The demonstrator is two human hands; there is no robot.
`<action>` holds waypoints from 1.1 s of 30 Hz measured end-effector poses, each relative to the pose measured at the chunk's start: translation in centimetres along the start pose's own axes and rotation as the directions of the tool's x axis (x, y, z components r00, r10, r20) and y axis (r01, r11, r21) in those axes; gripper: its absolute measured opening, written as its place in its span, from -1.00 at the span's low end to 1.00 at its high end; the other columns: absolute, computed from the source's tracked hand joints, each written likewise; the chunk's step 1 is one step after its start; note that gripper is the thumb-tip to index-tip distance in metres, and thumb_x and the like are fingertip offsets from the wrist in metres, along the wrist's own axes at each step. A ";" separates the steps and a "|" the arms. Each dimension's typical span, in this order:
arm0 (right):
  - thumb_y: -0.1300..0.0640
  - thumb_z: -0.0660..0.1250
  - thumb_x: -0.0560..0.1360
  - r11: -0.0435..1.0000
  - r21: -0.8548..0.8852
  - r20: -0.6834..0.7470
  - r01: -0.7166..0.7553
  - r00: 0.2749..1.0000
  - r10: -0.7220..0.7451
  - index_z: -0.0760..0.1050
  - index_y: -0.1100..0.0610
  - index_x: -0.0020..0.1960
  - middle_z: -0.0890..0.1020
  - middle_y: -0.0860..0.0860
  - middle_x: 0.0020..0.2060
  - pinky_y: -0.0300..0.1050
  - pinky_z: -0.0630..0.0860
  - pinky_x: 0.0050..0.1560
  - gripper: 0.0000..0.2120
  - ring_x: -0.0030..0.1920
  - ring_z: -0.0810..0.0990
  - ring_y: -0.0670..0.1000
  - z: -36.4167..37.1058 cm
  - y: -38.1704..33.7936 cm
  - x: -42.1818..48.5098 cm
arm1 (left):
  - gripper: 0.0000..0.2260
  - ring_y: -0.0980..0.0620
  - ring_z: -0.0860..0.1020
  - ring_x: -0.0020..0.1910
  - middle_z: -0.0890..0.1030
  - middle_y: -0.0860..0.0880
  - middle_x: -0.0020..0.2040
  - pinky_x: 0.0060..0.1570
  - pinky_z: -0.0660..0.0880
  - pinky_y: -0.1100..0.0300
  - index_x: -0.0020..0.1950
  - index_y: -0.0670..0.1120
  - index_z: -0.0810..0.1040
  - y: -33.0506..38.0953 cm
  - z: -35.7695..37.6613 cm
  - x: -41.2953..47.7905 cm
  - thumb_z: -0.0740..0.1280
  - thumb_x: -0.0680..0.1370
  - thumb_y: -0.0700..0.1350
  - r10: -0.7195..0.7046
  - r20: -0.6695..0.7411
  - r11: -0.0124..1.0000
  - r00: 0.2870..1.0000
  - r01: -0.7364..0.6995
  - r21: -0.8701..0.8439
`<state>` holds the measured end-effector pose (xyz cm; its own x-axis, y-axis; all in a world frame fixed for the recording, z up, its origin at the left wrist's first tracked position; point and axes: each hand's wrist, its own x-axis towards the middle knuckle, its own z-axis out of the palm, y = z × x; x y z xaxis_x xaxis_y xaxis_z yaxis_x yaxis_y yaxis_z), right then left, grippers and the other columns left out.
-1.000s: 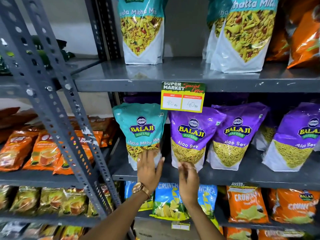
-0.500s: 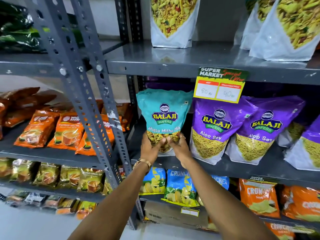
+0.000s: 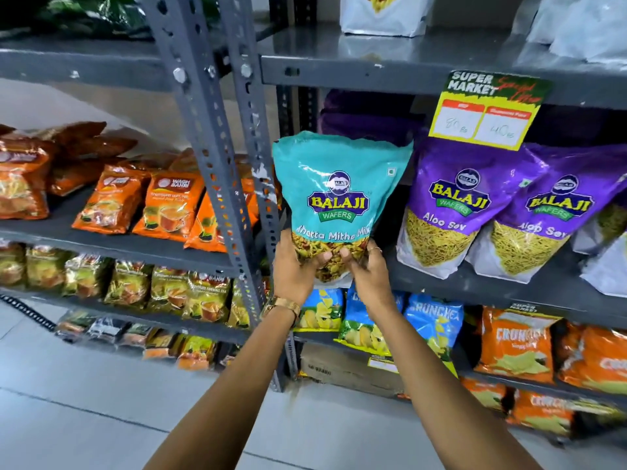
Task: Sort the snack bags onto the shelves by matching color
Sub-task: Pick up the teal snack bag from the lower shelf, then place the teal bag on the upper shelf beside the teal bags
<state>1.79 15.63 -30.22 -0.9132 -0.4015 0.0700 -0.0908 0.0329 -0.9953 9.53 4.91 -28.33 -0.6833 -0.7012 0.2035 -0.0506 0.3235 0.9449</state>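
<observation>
Left hand (image 3: 294, 266) and right hand (image 3: 366, 269) clasp the glossy, crinkled teal pouch (image 3: 336, 201) by its clear bottom, upright, left of shiny purple pouches (image 3: 454, 205) on the grey metal shelf (image 3: 509, 283).

We see bright, even indoor light, soft glare on the glossy purple bags (image 3: 451, 205), deep shadow behind them, motion blur on the price tag (image 3: 488, 110), wide-angle bending at the edges

Left hand (image 3: 294, 266), right hand (image 3: 367, 268) raised together, fingers curled, gripping.
</observation>
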 end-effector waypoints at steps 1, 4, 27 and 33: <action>0.13 0.34 0.53 1.000 -0.012 0.008 0.013 1.000 -0.013 0.40 0.19 0.35 0.61 0.10 0.19 -0.06 0.51 0.24 -0.58 0.25 0.57 0.09 0.0 -0.3 -0.8 | -0.38 -0.13 0.54 0.24 0.58 -0.16 0.23 0.17 0.52 -0.08 0.29 -0.19 0.40 0.2 -0.7 -0.8 0.46 0.33 0.05 0.002 0.003 1.000 1.000 -0.002 -0.008; 0.11 0.35 0.52 0.997 -0.053 0.020 0.063 0.998 -0.062 0.44 0.05 0.23 0.62 -0.03 0.06 -0.14 0.54 0.14 -0.70 0.18 0.60 0.02 -0.2 -1.6 -3.5 | -0.49 0.01 0.58 0.17 0.61 -0.06 0.19 0.16 0.55 -0.03 0.24 -0.10 0.41 0.6 -2.5 -2.8 0.53 0.38 -0.05 -0.001 0.021 0.999 1.000 0.003 -0.052; -0.25 0.32 0.42 0.742 -0.363 -0.230 0.564 0.717 -0.658 0.56 0.11 0.17 0.71 0.06 0.03 0.11 0.53 0.21 -0.49 0.09 0.65 0.07 -6.3 -27.9 0.1 | -0.47 -0.05 0.60 0.19 0.64 -0.08 0.19 0.18 0.54 -0.08 0.28 -0.15 0.42 26.3 -6.6 5.1 0.46 0.44 0.09 0.616 0.024 0.788 0.787 -0.615 -0.034; -0.33 0.31 0.36 0.754 -0.358 -0.238 0.550 0.727 -0.644 0.53 0.11 0.26 0.66 0.10 0.18 0.13 0.49 0.29 -0.35 0.24 0.59 0.12 -7.3 -31.5 6.1 | -0.48 -0.05 0.60 0.16 0.64 -0.07 0.17 0.17 0.55 -0.07 0.27 -0.13 0.41 30.1 -4.6 10.7 0.45 0.45 0.11 0.635 0.042 0.771 0.771 -0.636 0.015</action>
<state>-3.81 18.83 2.05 -0.7005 -0.0949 0.7073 -0.7131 0.1319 -0.6886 4.07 4.22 3.43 -0.5897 -0.3083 0.7465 0.3851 0.7051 0.5954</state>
